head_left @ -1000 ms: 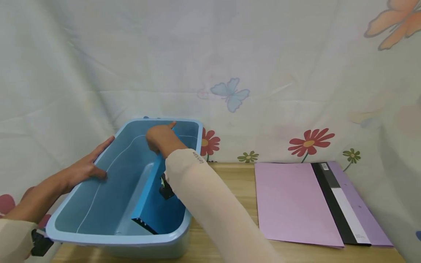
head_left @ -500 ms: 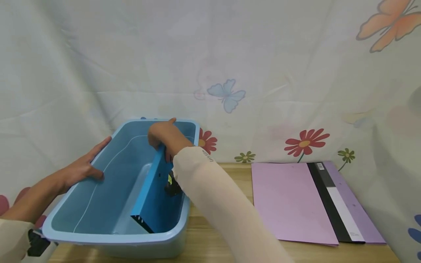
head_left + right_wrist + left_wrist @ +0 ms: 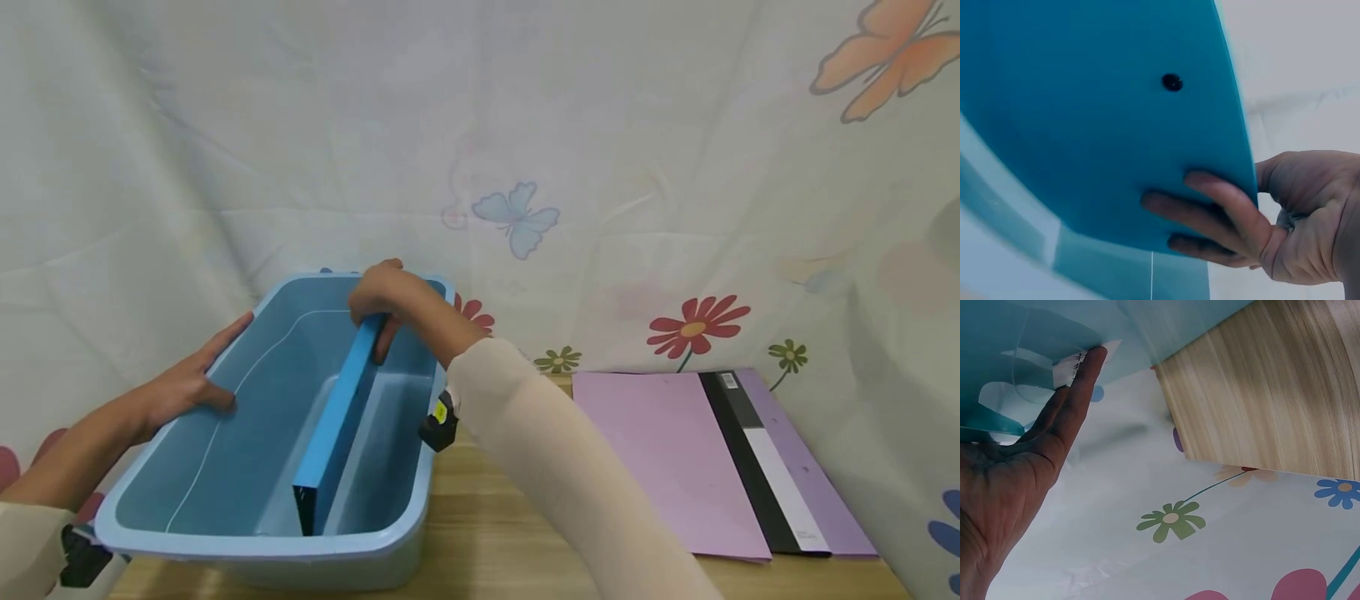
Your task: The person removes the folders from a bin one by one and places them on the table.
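A light blue plastic tub (image 3: 255, 546) stands on the table, with a blue binder (image 3: 337, 408) upright inside it, narrow side up. My right hand (image 3: 386, 293) grips the binder's far end from above. In the right wrist view, several fingertips (image 3: 1169, 209) press its broad face, near a black rivet, and the thumb is mostly hidden behind the edge. My left hand (image 3: 183, 383) holds the tub's left rim, thumb inside. Seen from the left wrist, its fingers lie along the outer wall.
Right of the tub, a pink folder (image 3: 667, 467) with a black spine (image 3: 765, 467) lies flat on the wooden table (image 3: 487, 533). A white curtain (image 3: 637, 150) with flowers and butterflies hangs close behind.
The binder has swung from a rightward slant to nearly upright, showing the tub floor on its right. My right wrist has moved right and up. My left hand keeps its place on the rim.
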`<act>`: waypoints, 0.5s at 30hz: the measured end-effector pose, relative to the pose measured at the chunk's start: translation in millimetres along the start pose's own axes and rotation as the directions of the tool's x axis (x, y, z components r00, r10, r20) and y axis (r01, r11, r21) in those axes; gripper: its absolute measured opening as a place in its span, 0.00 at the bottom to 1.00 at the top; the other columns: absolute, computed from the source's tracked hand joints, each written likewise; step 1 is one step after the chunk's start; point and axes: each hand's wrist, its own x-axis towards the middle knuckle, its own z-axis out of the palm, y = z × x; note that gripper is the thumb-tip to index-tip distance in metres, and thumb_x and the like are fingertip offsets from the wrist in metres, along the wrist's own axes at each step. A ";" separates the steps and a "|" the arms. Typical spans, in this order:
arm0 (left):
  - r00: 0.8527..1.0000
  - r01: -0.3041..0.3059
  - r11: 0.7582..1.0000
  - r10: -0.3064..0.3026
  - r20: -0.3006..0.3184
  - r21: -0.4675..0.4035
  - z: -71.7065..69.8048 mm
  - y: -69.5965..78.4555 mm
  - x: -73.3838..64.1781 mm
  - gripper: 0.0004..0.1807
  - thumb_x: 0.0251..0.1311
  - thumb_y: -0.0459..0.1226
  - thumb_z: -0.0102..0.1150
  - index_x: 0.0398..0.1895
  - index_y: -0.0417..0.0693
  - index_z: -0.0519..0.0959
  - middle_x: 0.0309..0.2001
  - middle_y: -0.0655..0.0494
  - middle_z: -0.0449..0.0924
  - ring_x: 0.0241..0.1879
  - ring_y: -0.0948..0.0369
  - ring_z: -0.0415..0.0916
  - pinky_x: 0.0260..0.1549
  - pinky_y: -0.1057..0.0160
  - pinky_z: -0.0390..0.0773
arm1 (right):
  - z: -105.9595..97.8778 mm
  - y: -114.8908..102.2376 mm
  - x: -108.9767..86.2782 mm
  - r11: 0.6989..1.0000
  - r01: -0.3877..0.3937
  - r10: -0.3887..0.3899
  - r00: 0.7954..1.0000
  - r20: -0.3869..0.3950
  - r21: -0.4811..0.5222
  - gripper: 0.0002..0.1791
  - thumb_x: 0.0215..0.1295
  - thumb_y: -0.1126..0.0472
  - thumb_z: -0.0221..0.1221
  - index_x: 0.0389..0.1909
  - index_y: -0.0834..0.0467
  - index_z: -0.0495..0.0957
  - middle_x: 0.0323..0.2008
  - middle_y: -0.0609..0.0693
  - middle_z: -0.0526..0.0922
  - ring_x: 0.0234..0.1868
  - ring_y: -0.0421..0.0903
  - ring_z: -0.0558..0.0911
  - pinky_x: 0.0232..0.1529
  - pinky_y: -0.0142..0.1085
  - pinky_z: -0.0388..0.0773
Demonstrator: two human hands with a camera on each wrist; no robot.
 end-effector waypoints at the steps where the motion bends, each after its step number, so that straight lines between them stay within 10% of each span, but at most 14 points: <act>1: 1.000 0.002 1.000 -0.002 -0.001 -0.003 0.4 -0.1 -0.2 0.75 0.58 0.39 0.70 0.93 0.72 0.22 0.88 0.22 0.39 0.72 0.10 0.61 0.41 0.28 0.90 | 1.5 6.9 -0.7 0.981 -0.008 0.013 1.000 -0.028 0.195 0.61 0.75 0.61 0.70 0.91 0.66 0.33 0.71 0.62 0.81 0.24 0.41 0.86 0.34 0.30 0.84; 7: 1.000 0.012 1.000 -0.011 -0.011 0.006 1.5 1.5 1.2 0.75 0.58 0.39 0.71 0.93 0.71 0.21 0.89 0.22 0.38 0.71 0.10 0.62 0.40 0.31 0.91 | 8.4 42.4 -11.0 0.725 0.129 -0.073 0.991 -0.110 0.677 0.61 0.72 0.69 0.66 0.90 0.61 0.30 0.43 0.70 0.85 0.21 0.55 0.91 0.39 0.47 0.95; 15: 1.000 0.012 1.000 -0.012 -0.005 0.025 1.1 1.9 -1.0 0.74 0.60 0.42 0.70 0.93 0.72 0.21 0.88 0.24 0.41 0.71 0.13 0.64 0.41 0.40 0.92 | 12.4 69.0 -19.5 0.593 0.235 -0.144 0.972 -0.185 0.770 0.56 0.73 0.68 0.68 0.88 0.61 0.39 0.61 0.71 0.76 0.28 0.52 0.90 0.26 0.41 0.90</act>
